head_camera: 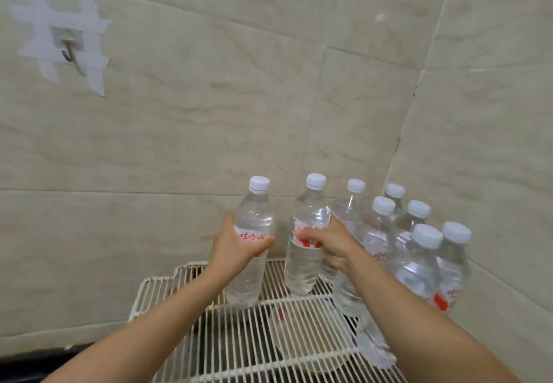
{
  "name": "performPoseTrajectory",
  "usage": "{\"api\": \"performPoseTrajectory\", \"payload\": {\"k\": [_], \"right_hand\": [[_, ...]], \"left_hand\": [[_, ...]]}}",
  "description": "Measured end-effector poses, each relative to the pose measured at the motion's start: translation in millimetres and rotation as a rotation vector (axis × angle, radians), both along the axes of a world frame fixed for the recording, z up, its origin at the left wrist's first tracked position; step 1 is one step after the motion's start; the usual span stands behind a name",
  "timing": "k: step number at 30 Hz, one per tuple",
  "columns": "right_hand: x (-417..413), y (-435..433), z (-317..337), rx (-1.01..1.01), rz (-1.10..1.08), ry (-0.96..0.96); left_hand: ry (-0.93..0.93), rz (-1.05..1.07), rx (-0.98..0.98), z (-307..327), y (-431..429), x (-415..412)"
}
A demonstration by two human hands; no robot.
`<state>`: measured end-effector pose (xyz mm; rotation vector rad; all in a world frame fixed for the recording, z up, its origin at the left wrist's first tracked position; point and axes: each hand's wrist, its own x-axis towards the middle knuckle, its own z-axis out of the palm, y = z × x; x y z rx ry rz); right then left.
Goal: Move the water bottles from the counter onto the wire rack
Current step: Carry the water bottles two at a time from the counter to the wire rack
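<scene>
Two hands [239, 251] [329, 246] are wrapping fingers around water bottles [251, 248] [305, 251] over the wire rack [167, 287]; narrow bases risk tipping between the wires.

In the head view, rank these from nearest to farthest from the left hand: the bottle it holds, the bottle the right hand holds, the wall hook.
1. Bottle in the left hand, leftmost, gripped.
2. Bottle in the right hand, just right.
3. Wall hook, far up-left on the tiles.
</scene>
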<state>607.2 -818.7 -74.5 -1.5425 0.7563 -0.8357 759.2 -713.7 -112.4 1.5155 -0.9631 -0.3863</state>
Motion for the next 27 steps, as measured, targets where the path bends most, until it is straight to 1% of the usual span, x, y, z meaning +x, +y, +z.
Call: {"api": "performPoseTrajectory", "payload": {"k": [7, 10, 13, 15, 17, 21, 24, 27], "right_hand": [[3, -16, -7, 0.109, -0.056, -0.006], [4, -19, -6, 0.172, -0.038, -0.011], [5, -21, -6, 0.172, -0.03, 0.007], [5, -19, -5, 0.108, -0.083, 0.066], [6, -15, -2, 0.021, -0.188, 0.12], [11, -3, 19, -0.123, -0.39, 0.122], [14, 0, 41, -0.252, -0.486, 0.258], [17, -2, 58, -0.368, -0.517, 0.438]], "left_hand": [[0.079, 0.03, -0.095, 12, -36, -19], [0.103, -0.001, -0.109, 14, -44, -25], [0.088, -0.05, -0.096, 13, -47, -27], [0.06, -0.096, -0.093, 12, -47, -29], [0.06, -0.138, -0.087, 10, -46, -29], [0.087, -0.252, -0.037, 7, -41, -24], [0.045, -0.365, 0.03, 5, -33, -15], [0.0, -0.371, 0.055, 4, -29, -10]]}}
